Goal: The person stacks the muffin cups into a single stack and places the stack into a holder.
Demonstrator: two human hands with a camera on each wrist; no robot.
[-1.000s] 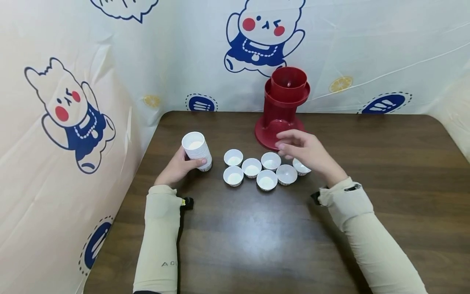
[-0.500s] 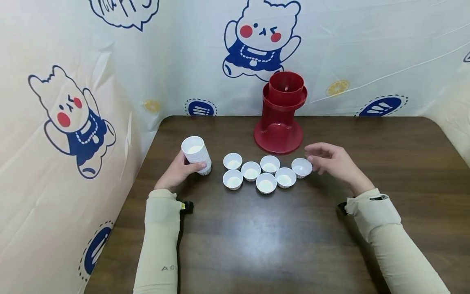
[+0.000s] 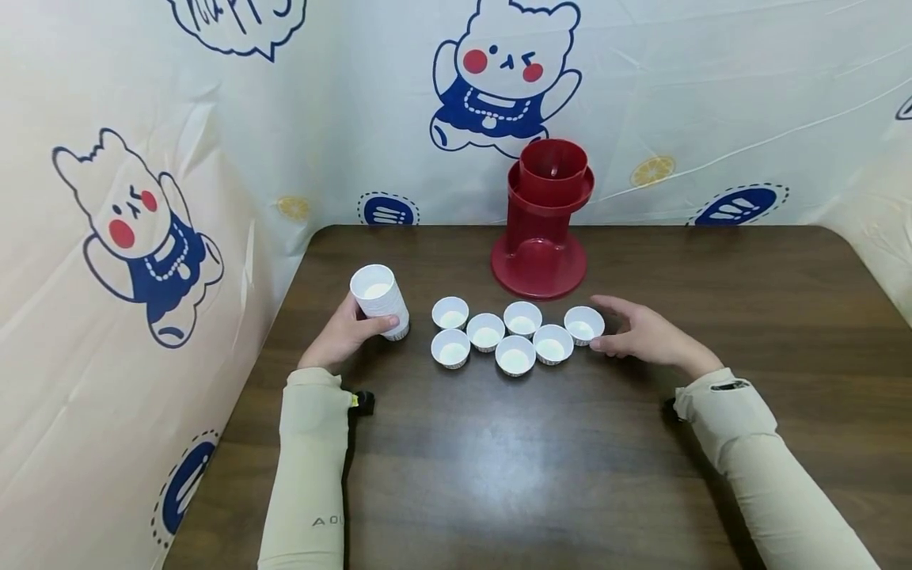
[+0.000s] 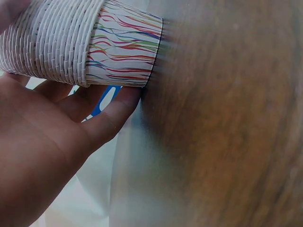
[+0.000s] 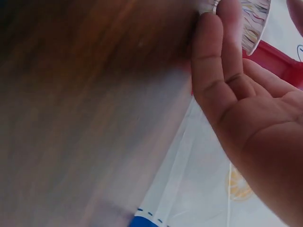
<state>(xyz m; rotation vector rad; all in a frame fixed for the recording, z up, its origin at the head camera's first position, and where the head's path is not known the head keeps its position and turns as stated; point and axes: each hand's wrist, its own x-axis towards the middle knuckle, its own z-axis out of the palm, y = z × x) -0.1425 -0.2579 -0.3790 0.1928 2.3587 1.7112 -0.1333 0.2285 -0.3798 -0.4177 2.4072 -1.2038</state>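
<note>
My left hand point(image 3: 340, 334) grips a stack of nested white paper baking cups point(image 3: 380, 301) at the left of the table, thumb across its front. Wavy coloured lines mark the lowest cup of the stack point(image 4: 125, 45) in the left wrist view. Several single cups stand mouth up in two staggered rows right of the stack. At the right end of the rows, my right hand point(image 3: 644, 339) is beside a cup point(image 3: 584, 324), index finger behind it and thumb in front. In the right wrist view, fairly straight fingers point(image 5: 208, 61) lie alongside that patterned cup point(image 5: 255, 21).
A red plastic stand point(image 3: 539, 265) with a round base and a cup-like top stands behind the rows, near the table's back edge. A cloth with cartoon prints point(image 3: 399, 95) hangs behind and at the sides of the brown wooden table point(image 3: 456, 475).
My right hand has moved right, from over the rightmost cup to its right side, and its thumb and index finger have spread about it. The left hand keeps its grip on the stack.
</note>
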